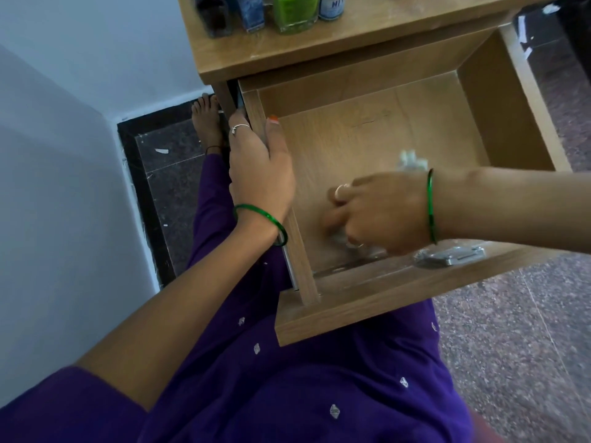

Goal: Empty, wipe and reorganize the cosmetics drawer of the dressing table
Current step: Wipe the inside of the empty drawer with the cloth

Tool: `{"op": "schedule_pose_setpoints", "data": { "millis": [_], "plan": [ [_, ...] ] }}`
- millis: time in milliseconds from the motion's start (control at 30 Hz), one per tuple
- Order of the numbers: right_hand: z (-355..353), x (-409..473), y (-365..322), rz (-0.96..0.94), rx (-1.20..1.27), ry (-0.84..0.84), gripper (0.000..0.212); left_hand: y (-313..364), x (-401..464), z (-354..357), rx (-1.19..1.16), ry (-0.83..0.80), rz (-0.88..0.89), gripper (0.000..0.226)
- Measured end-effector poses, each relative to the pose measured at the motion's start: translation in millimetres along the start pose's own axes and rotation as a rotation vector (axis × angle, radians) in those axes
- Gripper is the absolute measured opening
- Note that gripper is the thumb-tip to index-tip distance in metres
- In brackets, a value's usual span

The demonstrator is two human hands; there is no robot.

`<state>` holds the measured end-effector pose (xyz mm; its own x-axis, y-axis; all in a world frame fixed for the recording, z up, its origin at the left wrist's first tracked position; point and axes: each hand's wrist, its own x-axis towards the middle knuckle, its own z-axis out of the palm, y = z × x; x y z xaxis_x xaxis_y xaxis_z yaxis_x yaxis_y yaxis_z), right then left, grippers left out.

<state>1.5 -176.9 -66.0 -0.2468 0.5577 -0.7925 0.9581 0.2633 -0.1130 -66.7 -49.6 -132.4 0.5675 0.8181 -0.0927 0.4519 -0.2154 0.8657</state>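
Below our left hand (260, 167), which grips its side wall, we are wiping the pulled-out wooden drawer (367, 129); our blurred right hand (380, 212) clutches a whitish cloth (412, 161), unwiped far corners next.

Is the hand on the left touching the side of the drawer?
Touching. The head view shows the left hand gripping the drawer's left side wall, thumb inside and fingers outside, with no gap between them.

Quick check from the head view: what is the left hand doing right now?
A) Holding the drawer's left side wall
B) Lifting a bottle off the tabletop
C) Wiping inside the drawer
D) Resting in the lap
A: the left hand grips the drawer by its left side wall, thumb inside.
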Motion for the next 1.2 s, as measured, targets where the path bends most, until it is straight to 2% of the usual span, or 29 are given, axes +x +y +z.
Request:
{"op": "schedule_pose_setpoints", "data": {
  "millis": [67, 133, 333, 467, 600, 767, 833, 867, 1033, 1133, 1200],
  "plan": [
    [-8.7, -18.5, 10.0, 0.158, 0.027, -0.119, 0.026, 1.9, -0.2, -0.5, -0.021, -0.004, -0.002, 0.053],
    [-8.3, -30.6, 11.6, 0.173, 0.174, -0.044, 0.032, 1.8, 1.0, -1.2, -0.039, -0.004, -0.006, 0.055],
    [-0.7, 2.8, 3.6, -0.044, 0.194, 0.265, 0.036, 0.3, 1.6, -0.7, -0.013, -0.003, -0.012, 0.047],
    [1.4, 20.5, 1.3, -0.079, 0.193, 0.259, 0.037, 1.1, 2.2, -1.5, -0.012, -0.011, 0.002, 0.054],
    [19.4, -5.3, 9.7, 0.005, 0.173, 0.115, 0.031, 0.5, -1.2, -1.2, -0.01, -0.013, 0.007, 0.053],
    [28.6, -40.1, 24.9, 0.201, -0.04, -0.278, 0.029, 1.3, -1.1, -1.9, -0.021, -0.007, 0.005, 0.044],
    [26.9, -44.7, 30.8, 0.279, -0.044, -0.341, 0.028, 0.9, -0.5, -2.2, -0.019, -0.008, 0.008, 0.045],
    [24.3, -45.1, 33.1, 0.286, -0.003, -0.298, 0.03, 0.4, 0.0, -2.2, -0.019, -0.008, 0.013, 0.045],
    [13.1, -21.9, 30.0, 0.13, 0.2, 0.166, 0.042, -0.5, 0.4, -0.8, -0.023, -0.01, 0.021, 0.036],
    [17.8, -8.4, 24.5, 0.035, 0.236, 0.169, 0.045, -0.5, 0.5, -1.5, -0.023, -0.012, 0.013, 0.036],
    [26.5, -14.1, 24.1, 0.042, 0.254, 0.126, 0.038, 0.2, -0.1, -2.2, -0.033, -0.016, 0.019, 0.037]
  ]
}}
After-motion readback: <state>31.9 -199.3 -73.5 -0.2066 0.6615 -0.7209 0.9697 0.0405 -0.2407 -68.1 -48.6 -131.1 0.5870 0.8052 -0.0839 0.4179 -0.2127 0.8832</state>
